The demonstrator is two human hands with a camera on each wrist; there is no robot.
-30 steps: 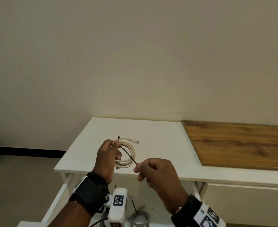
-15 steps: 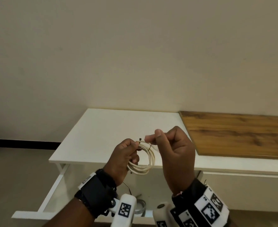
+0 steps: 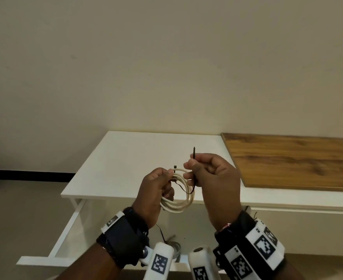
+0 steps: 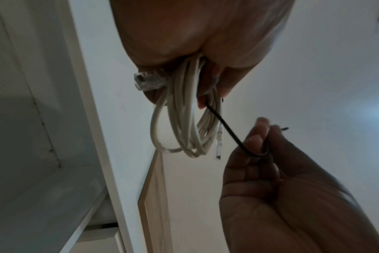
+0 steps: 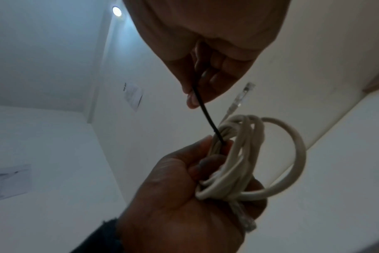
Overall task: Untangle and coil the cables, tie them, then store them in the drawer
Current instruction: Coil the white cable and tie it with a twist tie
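My left hand [image 3: 158, 184] grips a coiled cream network cable [image 3: 183, 201] in the air above the white table's front edge. Its clear plug [image 4: 148, 81] sticks out beside my palm. A thin black cable tie [image 3: 193, 158] runs from the coil to my right hand [image 3: 207, 174], which pinches the tie between thumb and curled fingers, the tip poking up above them. In the right wrist view the black cable tie [image 5: 206, 113] stretches from my fingers down into the cable coil [image 5: 249, 154]. The tie's small head [image 3: 175, 167] stands at the coil's top.
A white table [image 3: 126, 158] stands against the wall, with a wooden board [image 3: 297, 158] on its right part. Below my hands an open white drawer [image 3: 69, 229] holds a clear coiled item [image 3: 175, 246] and a thin black strand [image 3: 161, 232]. Floor lies to the left.
My right hand went from low beside the coil up to its top, and it now holds the black tie upright with a loop hanging below. The view has tilted down slightly.
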